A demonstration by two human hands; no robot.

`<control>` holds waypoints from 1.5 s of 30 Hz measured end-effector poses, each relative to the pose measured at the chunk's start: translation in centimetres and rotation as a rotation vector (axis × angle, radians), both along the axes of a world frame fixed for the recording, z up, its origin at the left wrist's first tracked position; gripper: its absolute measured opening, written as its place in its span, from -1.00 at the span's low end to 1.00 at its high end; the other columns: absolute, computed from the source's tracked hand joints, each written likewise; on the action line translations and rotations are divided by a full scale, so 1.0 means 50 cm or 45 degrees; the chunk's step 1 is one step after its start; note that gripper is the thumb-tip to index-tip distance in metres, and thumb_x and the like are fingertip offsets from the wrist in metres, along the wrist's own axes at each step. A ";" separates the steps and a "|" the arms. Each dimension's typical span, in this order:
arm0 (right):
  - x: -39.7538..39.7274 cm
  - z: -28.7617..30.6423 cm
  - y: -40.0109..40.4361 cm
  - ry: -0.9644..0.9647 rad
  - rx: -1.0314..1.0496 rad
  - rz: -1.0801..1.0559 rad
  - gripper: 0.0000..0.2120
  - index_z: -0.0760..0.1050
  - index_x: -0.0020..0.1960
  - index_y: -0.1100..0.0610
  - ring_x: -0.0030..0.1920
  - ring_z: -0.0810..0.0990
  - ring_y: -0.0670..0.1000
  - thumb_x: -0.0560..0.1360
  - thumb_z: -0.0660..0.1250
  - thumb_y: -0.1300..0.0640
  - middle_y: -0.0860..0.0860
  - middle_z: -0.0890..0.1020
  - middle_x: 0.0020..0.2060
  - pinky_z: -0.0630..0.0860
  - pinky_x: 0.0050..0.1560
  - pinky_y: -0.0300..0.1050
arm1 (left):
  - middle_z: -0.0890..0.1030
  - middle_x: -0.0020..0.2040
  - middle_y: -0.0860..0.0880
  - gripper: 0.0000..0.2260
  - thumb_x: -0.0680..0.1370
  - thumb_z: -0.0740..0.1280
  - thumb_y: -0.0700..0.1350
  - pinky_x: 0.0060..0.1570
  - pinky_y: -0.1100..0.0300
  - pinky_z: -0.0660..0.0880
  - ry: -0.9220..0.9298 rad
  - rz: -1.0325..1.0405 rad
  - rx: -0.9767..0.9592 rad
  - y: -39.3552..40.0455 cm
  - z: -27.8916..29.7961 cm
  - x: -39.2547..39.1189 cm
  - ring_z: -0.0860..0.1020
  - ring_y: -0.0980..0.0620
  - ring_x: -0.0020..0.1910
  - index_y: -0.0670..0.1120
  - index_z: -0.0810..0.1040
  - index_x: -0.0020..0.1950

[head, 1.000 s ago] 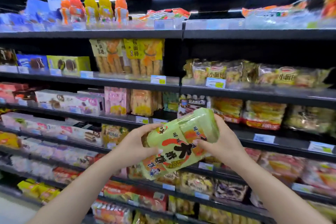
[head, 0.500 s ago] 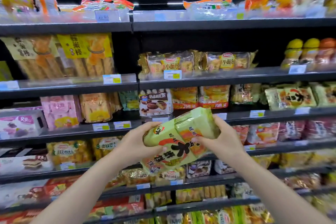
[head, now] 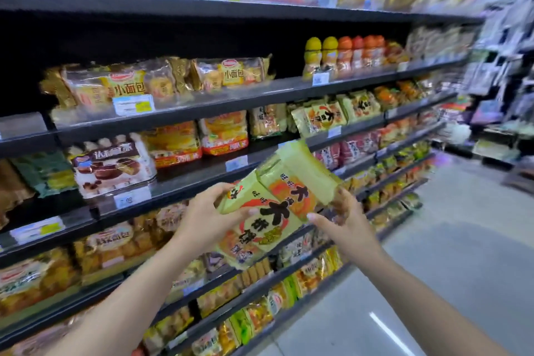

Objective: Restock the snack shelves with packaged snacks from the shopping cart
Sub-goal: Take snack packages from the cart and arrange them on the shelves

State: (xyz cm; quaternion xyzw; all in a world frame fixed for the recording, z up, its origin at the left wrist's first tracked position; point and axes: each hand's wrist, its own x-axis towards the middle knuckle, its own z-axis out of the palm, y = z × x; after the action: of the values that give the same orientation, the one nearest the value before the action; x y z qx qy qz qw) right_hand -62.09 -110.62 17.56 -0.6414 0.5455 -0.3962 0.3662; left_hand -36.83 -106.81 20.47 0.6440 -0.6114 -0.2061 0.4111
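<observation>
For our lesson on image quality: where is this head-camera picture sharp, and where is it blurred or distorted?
Head view: the green snack pack and both hands, left hand and right hand, are fairly sharp; far right aisle end smears; shelves bow from the wide lens.

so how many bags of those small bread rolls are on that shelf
2, side by side on the second shelf from the top: the left bag by the price tag, the right bag beside it. More may sit hidden behind.
</observation>
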 end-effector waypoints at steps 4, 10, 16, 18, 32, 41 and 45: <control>-0.101 -0.014 -0.042 0.037 0.076 0.055 -0.18 0.21 0.42 -0.03 0.04 0.57 -0.19 0.30 0.42 -0.33 -0.16 0.55 0.13 0.47 0.14 -0.12 | 0.68 -0.15 0.17 -0.70 0.35 0.54 0.08 -0.25 0.26 0.59 0.283 -0.120 -0.029 -0.096 0.005 -0.151 0.64 0.24 -0.20 0.14 0.55 0.01; -0.297 -0.005 -0.137 -0.131 -0.019 -0.053 -0.26 0.35 0.28 -0.14 0.15 0.55 -0.14 0.20 0.46 -0.38 -0.21 0.61 0.09 0.48 0.25 -0.01 | 0.69 0.00 0.10 -0.49 0.26 0.54 0.22 0.02 0.02 0.58 0.550 -0.351 -0.047 -0.244 0.011 -0.417 0.65 0.08 0.00 0.06 0.57 0.13; -0.536 0.015 -0.228 -0.263 -0.069 -0.131 -0.38 0.41 0.17 -0.12 -0.01 0.62 -0.21 0.20 0.55 -0.20 -0.19 0.66 -0.02 0.58 -0.03 -0.22 | 0.67 0.05 0.11 -0.47 0.26 0.57 0.15 0.06 -0.03 0.60 0.594 -0.534 -0.008 -0.377 0.006 -0.635 0.64 0.09 0.05 0.14 0.51 0.18; -0.603 0.015 -0.256 -0.224 -0.073 -0.161 -0.48 0.41 0.14 -0.16 -0.02 0.62 -0.23 0.25 0.52 -0.11 -0.22 0.65 -0.04 0.57 -0.07 -0.23 | 0.64 0.09 0.11 -0.44 0.26 0.58 0.05 0.01 0.10 0.60 0.612 -0.542 -0.026 -0.419 0.003 -0.684 0.62 0.15 0.06 0.25 0.45 0.19; -0.898 -0.027 -0.556 0.216 -0.094 -0.337 -0.63 0.44 0.11 -0.19 -0.06 0.59 -0.19 0.41 0.50 0.07 -0.22 0.61 -0.06 0.59 -0.08 -0.07 | 0.43 0.25 0.29 -0.35 0.37 0.55 -0.01 0.15 0.44 0.38 -0.093 -0.703 -0.384 -0.781 0.033 -0.892 0.40 0.34 0.24 0.20 0.36 0.39; -1.011 -0.018 -0.857 0.645 -0.216 -0.337 -0.57 0.44 0.23 -0.09 0.06 0.47 -0.05 0.40 0.44 0.12 -0.13 0.52 0.02 0.46 0.03 -0.07 | 0.51 0.26 0.19 -0.18 0.29 0.57 0.15 0.13 0.05 0.54 -0.323 -0.832 -0.039 -1.105 0.019 -1.010 0.52 0.15 0.16 0.20 0.25 0.46; -1.032 -0.026 -0.971 0.680 -0.255 -0.287 -0.55 0.43 0.23 -0.13 0.06 0.45 -0.07 0.39 0.45 0.09 -0.15 0.52 0.02 0.45 0.00 -0.12 | 0.64 0.07 0.20 -0.35 0.22 0.58 0.22 0.01 -0.01 0.60 -0.145 -0.837 0.016 -1.193 0.006 -1.030 0.62 0.16 0.03 0.18 0.49 0.26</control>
State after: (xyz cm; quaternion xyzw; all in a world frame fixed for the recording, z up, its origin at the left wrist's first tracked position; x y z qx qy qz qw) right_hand -113.67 -159.16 16.23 -0.6911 0.6485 -0.3036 0.0987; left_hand -88.33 -166.44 20.75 0.4253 -0.8071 -0.2952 0.2840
